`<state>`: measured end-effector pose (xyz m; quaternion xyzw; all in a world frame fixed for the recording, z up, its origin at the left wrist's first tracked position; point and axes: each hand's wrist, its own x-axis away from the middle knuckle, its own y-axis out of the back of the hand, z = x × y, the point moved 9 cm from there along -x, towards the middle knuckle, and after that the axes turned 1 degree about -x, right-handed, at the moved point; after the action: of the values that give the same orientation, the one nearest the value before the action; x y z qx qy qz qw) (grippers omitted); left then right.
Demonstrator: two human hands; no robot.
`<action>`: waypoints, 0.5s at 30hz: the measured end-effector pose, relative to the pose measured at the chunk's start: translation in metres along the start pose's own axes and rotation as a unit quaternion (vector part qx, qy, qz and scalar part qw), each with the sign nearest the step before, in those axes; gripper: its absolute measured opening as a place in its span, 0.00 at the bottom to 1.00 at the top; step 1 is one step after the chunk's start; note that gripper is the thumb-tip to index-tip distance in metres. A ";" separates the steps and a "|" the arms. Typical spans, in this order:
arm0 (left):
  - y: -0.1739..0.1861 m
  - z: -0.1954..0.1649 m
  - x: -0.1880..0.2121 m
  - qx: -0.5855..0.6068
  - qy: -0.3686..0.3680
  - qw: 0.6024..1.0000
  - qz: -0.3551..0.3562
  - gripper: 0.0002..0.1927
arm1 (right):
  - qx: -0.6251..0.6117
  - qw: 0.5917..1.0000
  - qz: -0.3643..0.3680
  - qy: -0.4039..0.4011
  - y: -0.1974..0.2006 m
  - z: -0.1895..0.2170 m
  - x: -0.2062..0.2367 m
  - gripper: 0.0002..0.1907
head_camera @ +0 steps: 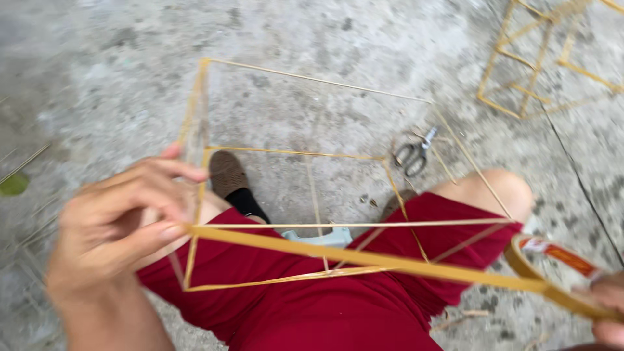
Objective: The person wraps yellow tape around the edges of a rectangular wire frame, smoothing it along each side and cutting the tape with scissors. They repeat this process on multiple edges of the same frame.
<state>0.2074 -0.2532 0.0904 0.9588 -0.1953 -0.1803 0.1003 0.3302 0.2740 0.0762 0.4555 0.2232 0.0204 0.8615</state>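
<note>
A box-shaped frame of thin bamboo sticks (312, 153) rests over my lap in red shorts. My left hand (120, 221) pinches the near left corner of the frame, where the end of a yellowish tape strip (364, 259) is pressed on. The strip stretches across to a roll of tape (552, 273) at the lower right. My right hand (608, 309) grips that roll at the picture's edge, only partly in view.
Scissors (416, 155) lie on the concrete floor beyond the frame. A second bamboo frame (539, 58) sits at the top right. A pale glue gun (318, 237) lies between my legs. Loose thin sticks (26, 162) lie at the left.
</note>
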 end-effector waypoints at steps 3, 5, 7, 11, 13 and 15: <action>0.002 0.011 0.020 -0.050 0.013 0.998 -0.023 0.05 | 0.039 0.997 -0.032 -0.057 0.016 -0.026 0.019 0.16; 0.003 0.030 0.033 -0.039 0.014 0.999 -0.031 0.07 | 0.064 0.993 -0.053 -0.084 0.023 -0.035 0.025 0.18; 0.011 0.053 0.050 -0.049 0.019 0.998 -0.025 0.09 | 0.082 0.989 -0.073 -0.104 0.022 -0.043 0.027 0.19; 0.028 0.099 0.074 -0.044 -0.018 0.999 -0.017 0.10 | 0.125 0.982 -0.084 -0.112 0.018 -0.048 0.019 0.17; 0.034 0.112 0.084 -0.047 -0.049 0.997 -0.018 0.11 | 0.149 0.980 -0.075 -0.105 0.015 -0.048 0.013 0.16; 0.038 0.121 0.082 -0.050 -0.069 0.996 -0.008 0.11 | 0.165 0.978 -0.074 -0.106 0.015 -0.049 0.008 0.16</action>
<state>0.2186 -0.3361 -0.0355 0.9393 -0.1849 -0.2564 0.1333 0.3204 0.3225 0.0609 0.5733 0.1642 -0.1295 0.7922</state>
